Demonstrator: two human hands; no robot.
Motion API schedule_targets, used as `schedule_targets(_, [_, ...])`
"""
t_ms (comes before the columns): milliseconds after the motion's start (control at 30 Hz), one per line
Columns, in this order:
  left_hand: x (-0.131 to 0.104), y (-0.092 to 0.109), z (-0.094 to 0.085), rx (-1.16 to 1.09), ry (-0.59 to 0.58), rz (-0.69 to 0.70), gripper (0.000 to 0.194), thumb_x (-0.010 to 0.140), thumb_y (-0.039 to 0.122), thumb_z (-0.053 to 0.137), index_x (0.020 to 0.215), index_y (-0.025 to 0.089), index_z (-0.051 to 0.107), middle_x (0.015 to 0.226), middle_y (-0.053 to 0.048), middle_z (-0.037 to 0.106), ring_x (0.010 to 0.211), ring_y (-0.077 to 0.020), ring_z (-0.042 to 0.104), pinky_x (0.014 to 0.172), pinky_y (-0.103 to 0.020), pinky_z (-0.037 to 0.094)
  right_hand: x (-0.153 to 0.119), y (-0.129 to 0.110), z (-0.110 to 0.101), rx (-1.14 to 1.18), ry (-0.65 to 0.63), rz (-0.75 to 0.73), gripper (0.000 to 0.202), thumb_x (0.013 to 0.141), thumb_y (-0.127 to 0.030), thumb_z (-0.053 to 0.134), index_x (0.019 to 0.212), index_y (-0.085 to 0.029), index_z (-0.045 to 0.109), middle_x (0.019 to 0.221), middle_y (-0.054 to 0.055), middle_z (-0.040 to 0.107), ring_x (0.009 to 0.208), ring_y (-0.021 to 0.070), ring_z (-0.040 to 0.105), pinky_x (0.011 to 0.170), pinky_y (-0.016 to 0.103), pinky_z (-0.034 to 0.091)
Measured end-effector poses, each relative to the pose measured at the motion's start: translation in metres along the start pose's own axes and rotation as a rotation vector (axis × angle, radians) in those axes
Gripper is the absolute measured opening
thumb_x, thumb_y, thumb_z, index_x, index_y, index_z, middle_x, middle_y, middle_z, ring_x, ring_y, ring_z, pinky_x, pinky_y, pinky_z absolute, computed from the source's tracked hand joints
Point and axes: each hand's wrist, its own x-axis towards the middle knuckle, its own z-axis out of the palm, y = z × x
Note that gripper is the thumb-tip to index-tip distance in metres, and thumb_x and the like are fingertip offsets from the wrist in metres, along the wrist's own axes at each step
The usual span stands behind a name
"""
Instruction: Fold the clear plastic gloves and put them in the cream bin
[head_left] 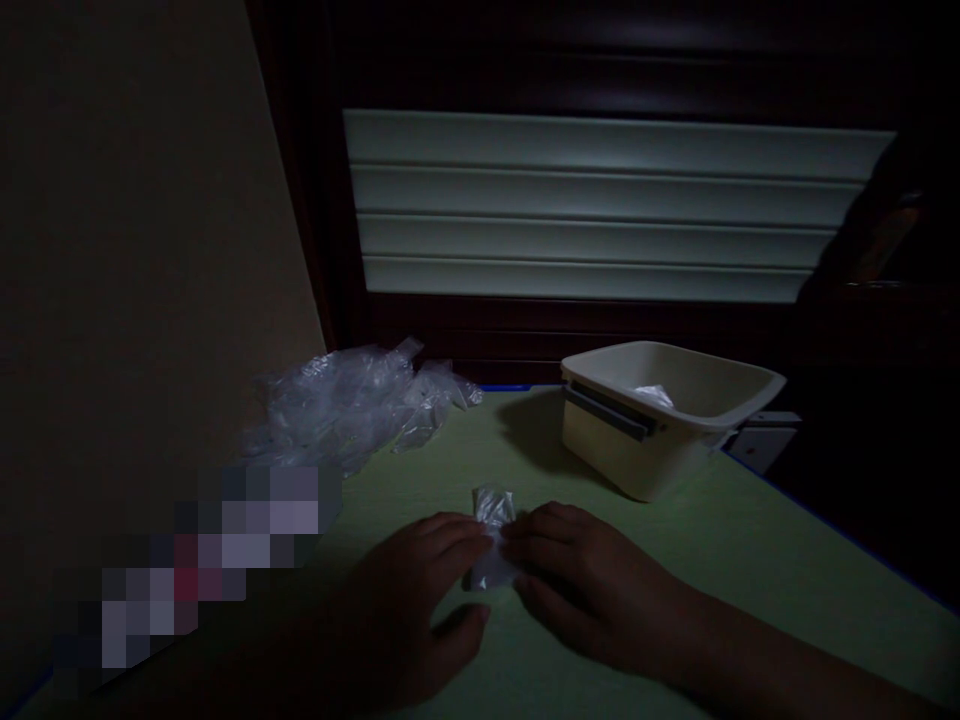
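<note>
A small folded clear plastic bag (493, 508) lies flat on the green tabletop (525, 455), near the middle front. My left hand (431, 590) rests at its left side, fingertips on the plastic, thumb apart from the fingers. From the right, my right hand (581, 570) touches the bag with its fingertips, thumb held a little away. Neither hand is closed round the bag. A heap of crumpled clear plastic bags (345, 405) lies at the back left of the table.
A cream bin (615, 445) with a grey handle stands at the back right, some clear plastic inside. Behind the table is a dark wooden frame with pale slats (592, 200). A wall rises at the left; a blurred-out patch covers the left table edge.
</note>
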Motion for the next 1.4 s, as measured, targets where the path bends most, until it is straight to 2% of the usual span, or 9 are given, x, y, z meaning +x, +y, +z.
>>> schedule_targets(300, [0.005, -0.010, 0.006, -0.088, -0.005, -0.029, 0.024, 0.075, 0.003, 0.050, 0.092, 0.016, 0.060, 0.091, -0.005, 0.065, 0.087, -0.0170, 0.057, 0.079, -0.028, 0.047, -0.002, -0.005, 0.003, 0.231, 0.054, 0.036, 0.022, 0.091, -0.018, 0.038, 0.087, -0.016, 0.059, 0.080, 0.006, 0.061, 0.072, 0.0149, 0.053, 0.069, 0.028, 0.042])
schedule_targets(433, [0.007, -0.012, 0.005, -0.103, -0.017, -0.060, 0.021, 0.075, 0.003, 0.050, 0.085, 0.017, 0.062, 0.083, -0.004, 0.065, 0.080, -0.0165, 0.058, 0.072, -0.027, 0.047, -0.004, -0.004, 0.002, 0.267, 0.065, 0.045, 0.018, 0.084, -0.027, 0.056, 0.098, -0.015, 0.058, 0.089, 0.007, 0.062, 0.082, 0.0174, 0.054, 0.073, 0.029, 0.043])
schedule_targets(500, [0.007, -0.011, 0.005, -0.111, -0.015, -0.084, 0.021, 0.075, 0.004, 0.050, 0.086, 0.017, 0.062, 0.082, -0.003, 0.065, 0.079, -0.0164, 0.058, 0.071, -0.027, 0.046, -0.004, -0.002, 0.003, 0.230, 0.064, 0.069, 0.024, 0.080, -0.027, 0.061, 0.100, -0.015, 0.058, 0.092, 0.008, 0.062, 0.084, 0.0188, 0.054, 0.074, 0.031, 0.043])
schedule_targets(700, [0.005, -0.010, 0.005, -0.136, -0.034, -0.157, 0.023, 0.077, 0.010, 0.051, 0.093, 0.021, 0.063, 0.082, -0.002, 0.064, 0.076, -0.0156, 0.060, 0.068, -0.026, 0.047, -0.003, -0.006, 0.006, 0.268, 0.070, 0.175, 0.011, 0.085, -0.017, 0.048, 0.088, -0.015, 0.058, 0.079, 0.006, 0.061, 0.071, 0.0151, 0.055, 0.063, 0.026, 0.043])
schedule_targets(867, [0.004, -0.011, 0.003, -0.181, -0.009, -0.296, 0.033, 0.075, 0.014, 0.055, 0.105, 0.025, 0.060, 0.092, 0.000, 0.067, 0.079, -0.0152, 0.062, 0.073, -0.025, 0.048, -0.006, -0.004, 0.009, 0.473, 0.080, 0.184, 0.022, 0.085, -0.017, 0.048, 0.106, -0.017, 0.051, 0.080, 0.003, 0.062, 0.065, 0.0117, 0.054, 0.056, 0.022, 0.041])
schedule_targets(967, [0.002, -0.012, 0.002, -0.164, -0.015, -0.349, 0.034, 0.074, 0.018, 0.055, 0.107, 0.025, 0.060, 0.086, 0.001, 0.069, 0.077, -0.0156, 0.063, 0.075, -0.027, 0.048, -0.006, 0.000, 0.012, 0.530, 0.087, 0.184, 0.028, 0.085, -0.016, 0.048, 0.113, -0.018, 0.046, 0.079, 0.001, 0.060, 0.062, 0.0104, 0.051, 0.052, 0.020, 0.039])
schedule_targets(1067, [0.001, -0.013, 0.004, -0.163, 0.032, -0.342, 0.035, 0.075, 0.020, 0.051, 0.108, 0.022, 0.061, 0.076, 0.002, 0.066, 0.072, -0.0149, 0.061, 0.074, -0.027, 0.048, -0.005, 0.001, 0.012, 0.546, 0.116, 0.215, 0.025, 0.087, -0.021, 0.047, 0.112, -0.017, 0.045, 0.075, 0.000, 0.057, 0.060, 0.0101, 0.049, 0.051, 0.020, 0.038])
schedule_targets(1200, [-0.001, -0.016, 0.012, -0.154, 0.055, -0.350, 0.039, 0.077, 0.019, 0.048, 0.115, 0.018, 0.057, 0.073, 0.000, 0.062, 0.070, -0.0144, 0.058, 0.070, -0.026, 0.047, -0.003, -0.001, 0.010, 0.516, 0.122, 0.222, 0.017, 0.088, -0.028, 0.047, 0.099, -0.015, 0.053, 0.078, 0.003, 0.060, 0.064, 0.0123, 0.052, 0.055, 0.023, 0.041])
schedule_targets(1400, [0.003, -0.014, 0.009, -0.002, 0.106, -0.172, 0.031, 0.073, 0.015, 0.052, 0.103, 0.016, 0.058, 0.073, -0.002, 0.059, 0.071, -0.0178, 0.054, 0.069, -0.033, 0.046, -0.003, -0.004, 0.008, 0.413, 0.115, 0.215, 0.015, 0.087, -0.023, 0.046, 0.092, -0.015, 0.059, 0.080, 0.005, 0.061, 0.069, 0.0141, 0.054, 0.062, 0.026, 0.044])
